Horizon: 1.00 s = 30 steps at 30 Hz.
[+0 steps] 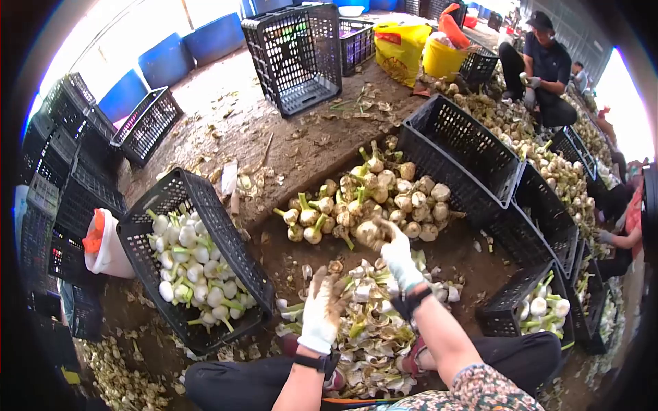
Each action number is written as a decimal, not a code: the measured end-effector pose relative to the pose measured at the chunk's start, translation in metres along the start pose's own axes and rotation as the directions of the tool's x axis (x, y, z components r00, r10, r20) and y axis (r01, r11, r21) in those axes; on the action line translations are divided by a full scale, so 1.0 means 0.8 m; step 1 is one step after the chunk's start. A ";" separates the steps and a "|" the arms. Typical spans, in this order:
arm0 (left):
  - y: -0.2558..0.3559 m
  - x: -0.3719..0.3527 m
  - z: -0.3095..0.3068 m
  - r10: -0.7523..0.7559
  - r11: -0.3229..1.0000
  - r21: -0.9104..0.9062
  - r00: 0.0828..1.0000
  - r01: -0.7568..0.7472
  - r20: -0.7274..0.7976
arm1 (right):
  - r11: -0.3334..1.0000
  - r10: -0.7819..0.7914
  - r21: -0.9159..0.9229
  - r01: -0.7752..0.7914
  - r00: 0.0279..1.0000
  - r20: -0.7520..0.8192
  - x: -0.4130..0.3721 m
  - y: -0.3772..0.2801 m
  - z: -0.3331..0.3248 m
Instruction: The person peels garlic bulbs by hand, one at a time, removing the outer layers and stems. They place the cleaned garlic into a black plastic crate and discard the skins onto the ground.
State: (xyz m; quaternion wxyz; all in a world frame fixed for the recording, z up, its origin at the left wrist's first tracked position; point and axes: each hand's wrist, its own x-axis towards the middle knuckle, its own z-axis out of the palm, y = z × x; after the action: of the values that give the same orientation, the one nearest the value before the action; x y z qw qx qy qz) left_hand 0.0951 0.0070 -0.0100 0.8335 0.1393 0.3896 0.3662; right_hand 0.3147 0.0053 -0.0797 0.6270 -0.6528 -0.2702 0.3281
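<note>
My right hand [397, 255], in a white glove with soiled fingers, reaches to the near edge of a pile of garlic bulbs [404, 195] with dirt-stained skins and cut green stems. Its fingers close around a brownish garlic bulb [369, 235]. My left hand [322, 308], also gloved and stained at the fingertips, is open above a heap of peeled garlic skins [373, 322] between my legs, holding nothing. Left of it, a tilted black crate [226, 233] contains cleaner white garlic bulbs [195, 264].
Black crates [459, 151] line the right side; a nearer one holds white garlic [545, 306]. A tall black crate [295, 61] stands ahead near yellow bags [401, 51]. A white bucket [110, 246] stands left. A co-worker [541, 68] sits at the back right beside more garlic.
</note>
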 end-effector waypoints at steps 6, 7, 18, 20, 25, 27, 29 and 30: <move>-0.006 -0.021 0.003 0.285 0.946 0.058 0.901 -0.320 0.326 | 0.956 0.075 0.223 -0.189 0.895 0.440 -0.141 -0.110 0.023; -0.002 -0.027 0.000 0.325 0.904 0.155 0.875 -0.400 0.360 | 0.967 0.045 0.210 -0.144 0.909 0.415 -0.146 -0.118 0.022; 0.019 -0.099 0.002 0.506 0.367 0.471 0.597 -0.802 0.623 | 0.960 0.032 0.247 -0.128 0.933 0.358 -0.225 -0.217 0.020; 0.022 -0.109 0.001 0.496 0.374 0.471 0.601 -0.799 0.626 | 0.965 0.005 0.236 -0.115 0.907 0.420 -0.233 -0.215 0.015; 0.026 -0.125 -0.001 0.426 0.618 0.356 0.680 -0.701 0.597 | 0.943 0.038 0.284 -0.171 0.908 0.418 -0.234 -0.196 0.009; 0.028 -0.137 0.002 0.404 0.688 0.278 0.673 -0.670 0.620 | 0.948 0.042 0.270 -0.166 0.911 0.410 -0.232 -0.194 0.001; 0.032 -0.147 0.005 0.350 0.827 0.165 0.723 -0.537 0.596 | 0.950 -0.136 0.313 0.007 0.910 0.391 -0.212 -0.156 -0.006; 0.035 -0.149 0.004 0.286 0.925 0.043 0.765 -0.379 0.578 | 0.950 -0.136 0.313 0.008 0.910 0.390 -0.216 -0.162 -0.008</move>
State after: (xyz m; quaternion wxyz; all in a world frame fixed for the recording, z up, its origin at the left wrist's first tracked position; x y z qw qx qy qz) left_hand 0.0322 -0.0595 0.0717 0.8186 0.3727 0.1240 0.4192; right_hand 0.2167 -0.1224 0.0648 0.6616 -0.4551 -0.3653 0.4708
